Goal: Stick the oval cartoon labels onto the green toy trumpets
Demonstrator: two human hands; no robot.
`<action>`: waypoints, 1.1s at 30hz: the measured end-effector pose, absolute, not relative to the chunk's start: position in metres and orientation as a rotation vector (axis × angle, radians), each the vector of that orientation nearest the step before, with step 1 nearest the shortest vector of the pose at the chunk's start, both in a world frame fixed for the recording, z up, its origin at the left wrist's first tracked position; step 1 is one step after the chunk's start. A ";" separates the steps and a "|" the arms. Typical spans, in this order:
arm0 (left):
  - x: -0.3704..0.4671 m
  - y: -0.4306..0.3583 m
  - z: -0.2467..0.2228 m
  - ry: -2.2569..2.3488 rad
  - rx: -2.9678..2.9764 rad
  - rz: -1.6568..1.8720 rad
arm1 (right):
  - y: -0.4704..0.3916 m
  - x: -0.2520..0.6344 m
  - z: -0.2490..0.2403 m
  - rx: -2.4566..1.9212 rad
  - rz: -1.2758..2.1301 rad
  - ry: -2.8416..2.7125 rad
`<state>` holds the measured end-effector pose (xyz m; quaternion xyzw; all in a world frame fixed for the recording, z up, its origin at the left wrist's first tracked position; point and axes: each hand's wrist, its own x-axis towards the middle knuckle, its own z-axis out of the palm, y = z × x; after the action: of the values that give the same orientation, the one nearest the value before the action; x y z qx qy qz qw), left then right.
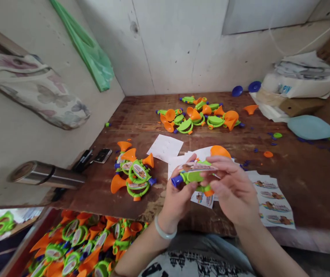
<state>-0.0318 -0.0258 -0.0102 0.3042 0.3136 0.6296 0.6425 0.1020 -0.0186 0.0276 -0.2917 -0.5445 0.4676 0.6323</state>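
Fingers of the left hand (179,196) curl closed around a green toy trumpet (194,177) above the wooden table (130,119), likely steadying it; the right hand (237,188) curls loosely at its printed sticker (196,166), grip unclear.

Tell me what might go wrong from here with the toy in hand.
The printed label by the right hand could crease or sit crooked on the toy in the left hand. The labelled toys near the table's front edge might be nudged off by the left forearm.
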 end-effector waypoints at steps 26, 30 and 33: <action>-0.032 -0.027 -0.007 0.624 0.951 1.562 | -0.010 0.106 0.012 -0.899 0.986 -1.034; -0.031 -0.027 -0.005 0.658 0.939 1.580 | -0.009 0.105 0.010 -0.899 0.971 -1.045; -0.031 -0.027 -0.004 0.681 0.920 1.598 | -0.009 0.103 0.010 -0.897 0.961 -1.056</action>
<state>-0.0307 -0.0271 -0.0037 0.3893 0.2883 0.6766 0.5546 0.1030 -0.0091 0.0103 -0.3972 -0.4677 0.4255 0.6651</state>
